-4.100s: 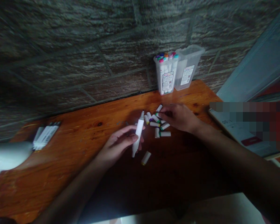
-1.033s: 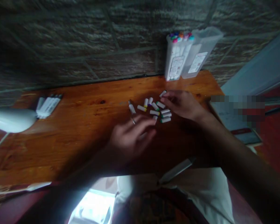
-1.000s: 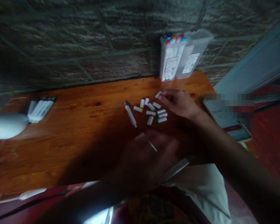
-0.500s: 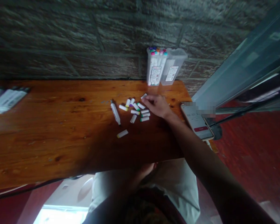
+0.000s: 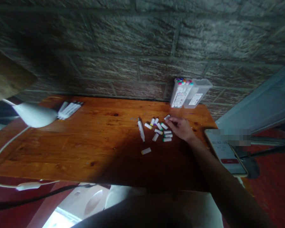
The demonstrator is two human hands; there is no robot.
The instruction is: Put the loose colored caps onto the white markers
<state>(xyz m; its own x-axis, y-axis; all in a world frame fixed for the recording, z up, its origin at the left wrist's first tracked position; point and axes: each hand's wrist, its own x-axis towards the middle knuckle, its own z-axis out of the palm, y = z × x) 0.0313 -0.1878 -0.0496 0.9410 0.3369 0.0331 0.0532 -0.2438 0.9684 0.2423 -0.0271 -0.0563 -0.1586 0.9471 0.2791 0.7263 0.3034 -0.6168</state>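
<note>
My right hand point(image 5: 181, 128) is over the right part of the wooden table, thumb and fingertips pinched on a white marker cap point(image 5: 167, 117) with a dark end. Just left of and below it lie several loose marker caps point(image 5: 158, 131), white with yellow, green or purple ends. A single yellow-ended cap point(image 5: 146, 151) lies apart, nearer the front edge. To the left of the group rests an uncapped white marker point(image 5: 141, 129), tip pointing toward the wall. My left hand is out of sight.
Against the stone wall point(image 5: 109, 69) stand a clear case of markers point(image 5: 179, 95) and a second clear case point(image 5: 197, 95). A phone point(image 5: 225, 153) lies at the table's right edge. More markers point(image 5: 70, 109) lie far left beside a white lamp point(image 5: 35, 115).
The view has swung left and up, so the table sits lower and further right and the lamp shows. My left hand has left the view. My right hand still pinches the cap.
</note>
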